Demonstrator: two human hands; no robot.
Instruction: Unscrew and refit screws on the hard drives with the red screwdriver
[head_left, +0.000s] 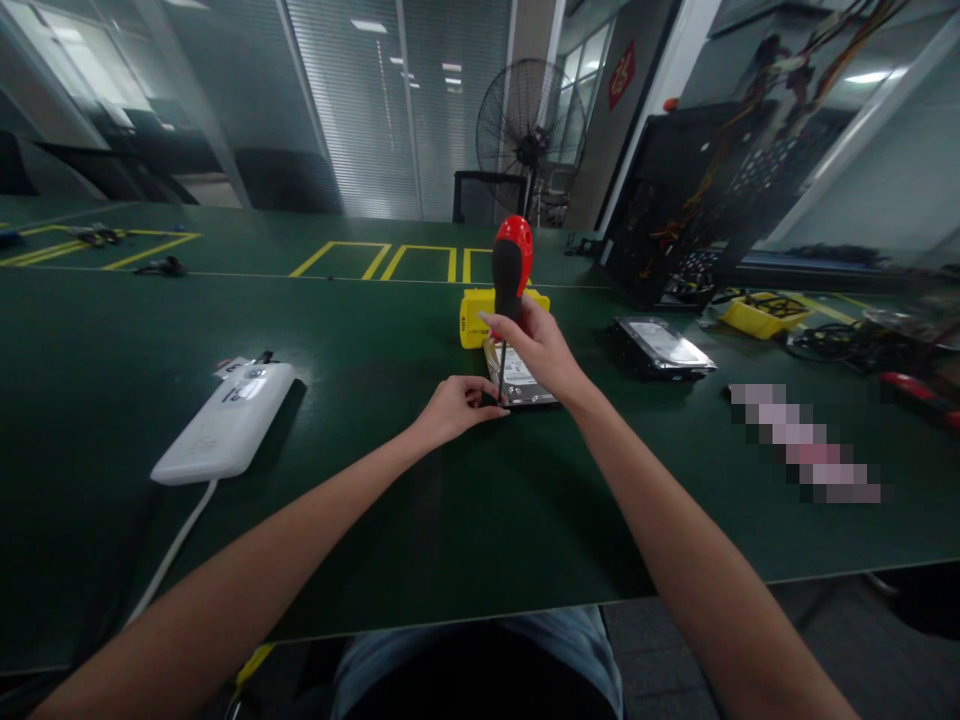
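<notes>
My right hand (544,345) is wrapped round the lower handle of a red and black screwdriver (511,262), which stands nearly upright. Its thin shaft points down at the near left corner of a hard drive (519,372) lying on the green table. At that corner, the thumb and fingers of my left hand (463,408) pinch close around the screwdriver's tip. Whatever small thing those fingers may hold is hidden. Just behind the drive sits a yellow box-like holder (474,322), partly covered by my right hand and the screwdriver.
A second hard drive (664,347) lies to the right. Beyond it are a yellow tray (765,314) with cables and an open computer case (690,205). A white power bank (232,425) with a cable is at left. Yellow tape outlines (420,250) mark the far side.
</notes>
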